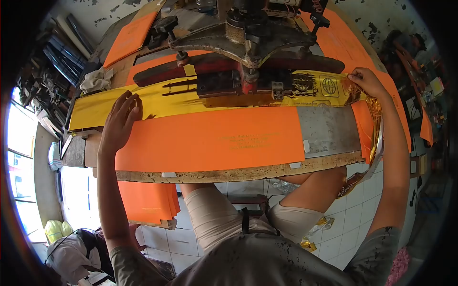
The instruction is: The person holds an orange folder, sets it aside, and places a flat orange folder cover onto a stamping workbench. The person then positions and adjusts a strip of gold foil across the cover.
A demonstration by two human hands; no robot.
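A long strip of shiny yellow foil (pixel 176 106) runs across the work table beneath a dark metal press (pixel 238 35). My left hand (pixel 125 114) lies with its fingers extended on the foil's left part, near an orange sheet. At the foil's right end, my right hand (pixel 365 82) pinches the crumpled edge, and used foil (pixel 377 124) hangs down below it. The orange sheet (pixel 210 140) lies flat in front of the press, with small printed text at its middle right. Dark imprints and cut-out marks show on the foil right of the press head.
White tabs (pixel 295 165) sit along the board's front edge (pixel 238 175). More orange sheets (pixel 131 38) lie at the back left, others (pixel 148 202) below the table. A crumpled cloth (pixel 97 80) rests at left. Another person (pixel 78 255) is at lower left.
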